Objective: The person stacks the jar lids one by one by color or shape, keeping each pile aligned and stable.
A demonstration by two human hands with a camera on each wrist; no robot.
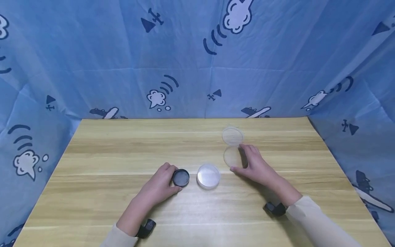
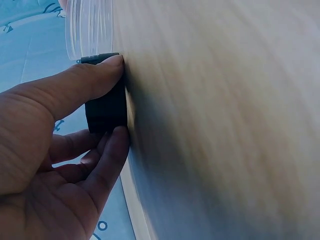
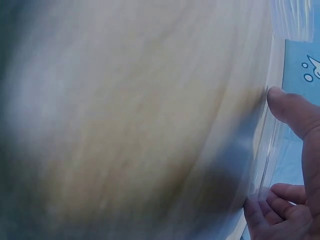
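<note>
In the head view my left hand [image 1: 160,185] grips a small round black container [image 1: 181,178] by its sides, thumb near and fingers far. The left wrist view shows the same black container [image 2: 106,107] standing on the table between thumb and fingertips. My right hand [image 1: 254,164] spans a thin, clear round dish [image 1: 230,157], thumb and fingertips at its rim, flat at the tabletop. Just beyond lies a second clear round dish [image 1: 232,136]. Between the hands stands a stack of clear round dishes [image 1: 208,176], its layers visible in the left wrist view.
The wooden table [image 1: 108,154] runs back to a blue printed curtain [image 1: 185,51], which also hangs at both sides. Each wrist wears a black camera, the right one [image 1: 274,208] close above the tabletop.
</note>
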